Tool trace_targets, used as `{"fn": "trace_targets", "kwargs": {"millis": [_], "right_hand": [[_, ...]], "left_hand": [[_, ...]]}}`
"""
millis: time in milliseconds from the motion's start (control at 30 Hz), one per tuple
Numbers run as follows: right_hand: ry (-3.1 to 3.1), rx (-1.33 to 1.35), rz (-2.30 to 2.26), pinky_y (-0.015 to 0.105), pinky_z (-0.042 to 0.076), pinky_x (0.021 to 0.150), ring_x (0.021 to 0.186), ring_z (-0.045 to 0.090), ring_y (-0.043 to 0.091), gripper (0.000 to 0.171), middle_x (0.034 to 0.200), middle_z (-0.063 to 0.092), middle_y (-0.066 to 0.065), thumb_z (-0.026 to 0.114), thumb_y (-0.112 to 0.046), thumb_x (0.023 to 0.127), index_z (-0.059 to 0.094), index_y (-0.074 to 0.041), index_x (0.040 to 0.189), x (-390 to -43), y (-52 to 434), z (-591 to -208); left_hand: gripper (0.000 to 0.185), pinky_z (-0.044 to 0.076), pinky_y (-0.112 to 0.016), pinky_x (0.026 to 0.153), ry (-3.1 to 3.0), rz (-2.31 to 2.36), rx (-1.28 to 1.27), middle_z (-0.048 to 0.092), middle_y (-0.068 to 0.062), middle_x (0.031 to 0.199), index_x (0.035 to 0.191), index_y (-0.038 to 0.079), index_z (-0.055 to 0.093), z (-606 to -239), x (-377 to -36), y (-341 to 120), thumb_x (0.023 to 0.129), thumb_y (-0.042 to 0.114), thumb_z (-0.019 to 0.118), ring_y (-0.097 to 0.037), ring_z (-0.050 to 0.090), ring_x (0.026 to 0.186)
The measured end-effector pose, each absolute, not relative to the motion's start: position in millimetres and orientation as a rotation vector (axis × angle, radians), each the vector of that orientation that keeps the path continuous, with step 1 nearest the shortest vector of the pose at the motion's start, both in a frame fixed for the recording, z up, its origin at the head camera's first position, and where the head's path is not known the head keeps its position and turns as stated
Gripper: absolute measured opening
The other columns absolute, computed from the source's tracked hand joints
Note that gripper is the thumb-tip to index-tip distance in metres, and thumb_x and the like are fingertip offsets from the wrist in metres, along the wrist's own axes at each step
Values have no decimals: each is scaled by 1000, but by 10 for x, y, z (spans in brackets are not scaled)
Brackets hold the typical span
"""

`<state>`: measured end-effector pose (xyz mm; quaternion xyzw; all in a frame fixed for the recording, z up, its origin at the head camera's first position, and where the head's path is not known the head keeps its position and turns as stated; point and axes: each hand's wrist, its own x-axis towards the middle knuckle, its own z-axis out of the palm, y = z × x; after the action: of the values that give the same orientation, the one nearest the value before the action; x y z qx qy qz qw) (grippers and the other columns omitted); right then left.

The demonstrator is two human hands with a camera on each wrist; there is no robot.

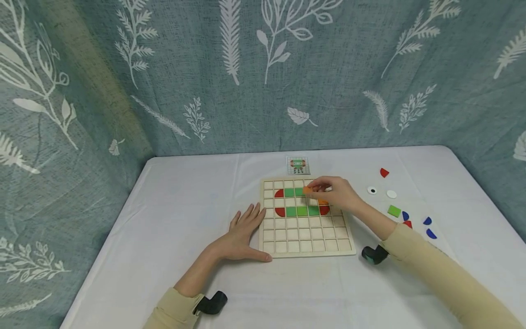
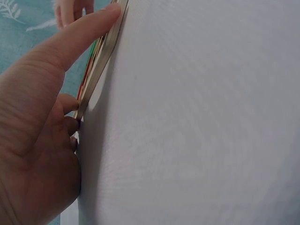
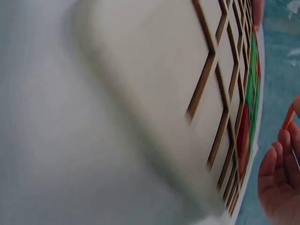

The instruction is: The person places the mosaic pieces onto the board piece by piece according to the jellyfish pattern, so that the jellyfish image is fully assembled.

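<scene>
A wooden grid board (image 1: 304, 246) lies on the white table, some cells filled with red rounded pieces (image 1: 280, 212) and green square tiles (image 1: 302, 211). Over its upper rows, my right hand (image 1: 334, 192) pinches a small orange tile (image 1: 307, 189) between thumb and fingertips. The right wrist view catches that hand (image 3: 281, 183) at its edge, with the orange tile (image 3: 288, 117) seen edge-on. Another orange piece (image 1: 323, 201) shows partly beneath the hand. My left hand (image 1: 242, 237) rests spread against the board's left side, fingertips at the edge and thumb at the lower corner.
Behind the board lies a small picture card (image 1: 297, 165). To the right are scattered a red piece (image 1: 384, 172), an eye-like disc (image 1: 371, 190), a white disc (image 1: 391, 194), a green tile (image 1: 394, 210) and several blue pieces (image 1: 431, 233). A patterned curtain (image 1: 263, 114) hangs behind the table.
</scene>
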<state>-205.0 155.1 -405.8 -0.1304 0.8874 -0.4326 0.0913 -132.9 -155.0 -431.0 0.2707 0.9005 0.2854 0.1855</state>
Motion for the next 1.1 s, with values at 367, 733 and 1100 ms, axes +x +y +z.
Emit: {"fn": "trace_targets", "kwargs": {"millis": [367, 733, 1100], "right_hand": [[2697, -833, -1039, 28, 50, 68, 74, 58, 10, 21, 86, 66, -2, 79, -25, 84, 70, -10, 96, -2145, 987, -4166], [2705, -1052, -952, 32, 51, 79, 88, 63, 17, 6, 91, 70, -1, 75, -14, 87, 76, -10, 91, -2132, 863, -4158], [2729, -976, -1116, 35, 48, 71, 77, 59, 16, 13, 99, 70, 3, 66, -13, 94, 75, -8, 101, -2026, 1257, -4110]], "left_hand": [[119, -8, -55, 114, 2534, 785, 775, -3, -10, 163, 157, 6, 9, -4318, -1337, -1552, 74, 57, 78, -26, -11, 148], [119, -8, -55, 114, 2535, 780, 781, -4, -10, 163, 157, 7, 8, -4317, -1333, -1561, 75, 57, 77, -25, -12, 148], [119, -9, -54, 114, 2540, 786, 770, -4, -11, 163, 157, 5, 9, -4319, -1331, -1551, 73, 55, 79, -25, -11, 148]]}}
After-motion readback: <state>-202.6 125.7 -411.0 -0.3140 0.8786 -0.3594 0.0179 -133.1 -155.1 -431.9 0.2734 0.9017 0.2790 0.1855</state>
